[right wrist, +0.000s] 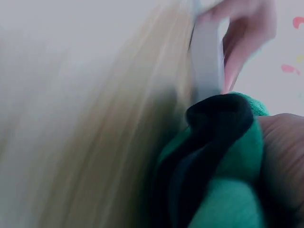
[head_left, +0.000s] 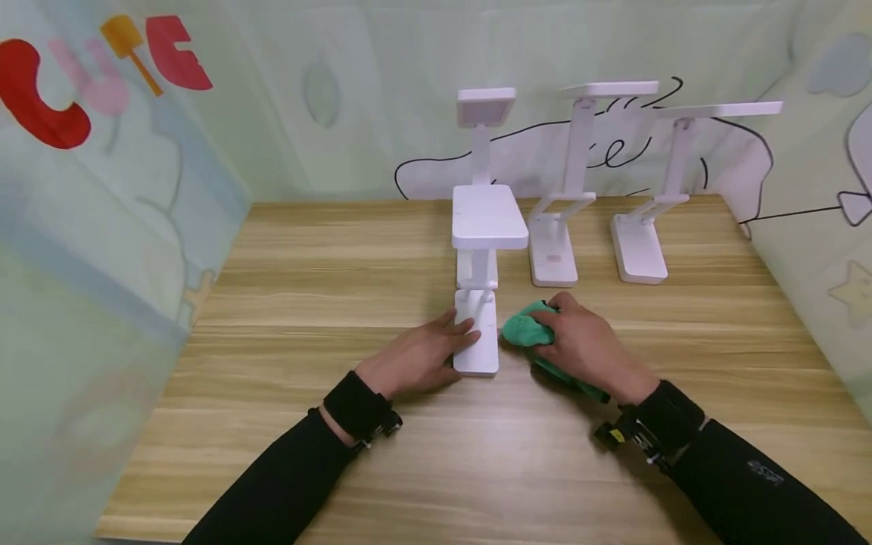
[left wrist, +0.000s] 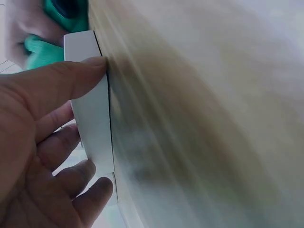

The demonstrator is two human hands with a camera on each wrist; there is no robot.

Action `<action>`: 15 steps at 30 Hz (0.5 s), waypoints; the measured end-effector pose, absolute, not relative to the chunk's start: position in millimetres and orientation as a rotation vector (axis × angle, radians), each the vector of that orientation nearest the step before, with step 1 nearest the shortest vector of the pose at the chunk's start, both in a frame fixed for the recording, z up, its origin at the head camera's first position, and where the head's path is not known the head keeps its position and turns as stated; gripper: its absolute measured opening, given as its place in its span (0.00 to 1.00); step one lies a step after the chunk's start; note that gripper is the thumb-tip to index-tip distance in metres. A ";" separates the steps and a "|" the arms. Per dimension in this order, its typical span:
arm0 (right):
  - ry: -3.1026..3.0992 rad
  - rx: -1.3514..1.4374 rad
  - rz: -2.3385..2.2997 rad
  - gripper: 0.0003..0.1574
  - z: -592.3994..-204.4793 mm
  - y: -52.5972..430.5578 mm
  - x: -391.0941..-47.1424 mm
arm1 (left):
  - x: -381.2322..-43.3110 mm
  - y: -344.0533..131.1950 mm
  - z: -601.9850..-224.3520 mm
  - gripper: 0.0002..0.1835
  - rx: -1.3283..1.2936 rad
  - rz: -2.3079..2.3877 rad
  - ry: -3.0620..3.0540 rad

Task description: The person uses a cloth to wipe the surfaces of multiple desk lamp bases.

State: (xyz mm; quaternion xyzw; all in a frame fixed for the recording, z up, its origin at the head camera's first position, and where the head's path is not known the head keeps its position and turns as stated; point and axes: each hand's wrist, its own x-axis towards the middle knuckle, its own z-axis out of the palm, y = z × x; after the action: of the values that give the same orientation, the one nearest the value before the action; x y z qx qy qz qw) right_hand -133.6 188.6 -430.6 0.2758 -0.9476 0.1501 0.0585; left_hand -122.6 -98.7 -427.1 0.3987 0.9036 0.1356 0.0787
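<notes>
A white desk lamp (head_left: 489, 216) stands nearest the person, its flat head raised above a rectangular base (head_left: 478, 344). My left hand (head_left: 418, 354) steadies this base, fingers across its top and thumb (left wrist: 80, 76) against its near edge. Just right of the base, my right hand (head_left: 586, 344) grips a bunched green cloth (head_left: 527, 327) with black edging. The cloth's front comes right up to the base's side, and a loose part trails beneath the hand. In the right wrist view, the folded black edging (right wrist: 223, 111) overlaps the lamp base (right wrist: 207, 57).
Directly behind the front lamp stands another white lamp (head_left: 485, 110). Two more, a middle lamp (head_left: 553, 250) and a right lamp (head_left: 640, 250), stand toward the back right. The wooden tabletop (head_left: 327, 272) meets a printed fabric backdrop (head_left: 327, 98) at the rear and sides.
</notes>
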 end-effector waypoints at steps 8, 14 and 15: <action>-2.905 0.737 0.529 0.33 -434.9 206.9 -143.5 | -110.3 -124.9 -424.1 0.35 1.117 0.411 2.715; -2.911 0.738 0.517 0.33 -436.9 205.9 -144.7 | -113.2 -143.9 -420.0 0.36 0.960 0.406 2.737; -2.912 0.737 0.510 0.33 -437.3 205.5 -145.5 | -115.4 -146.4 -419.4 0.36 0.934 0.390 2.748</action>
State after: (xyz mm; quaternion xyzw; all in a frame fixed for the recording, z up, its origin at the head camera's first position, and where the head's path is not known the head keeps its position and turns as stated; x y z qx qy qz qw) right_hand -145.5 205.5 -437.3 0.2416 -0.9547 0.1671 0.0475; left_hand -115.4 -146.4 -419.4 0.3172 0.9330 0.1324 0.1063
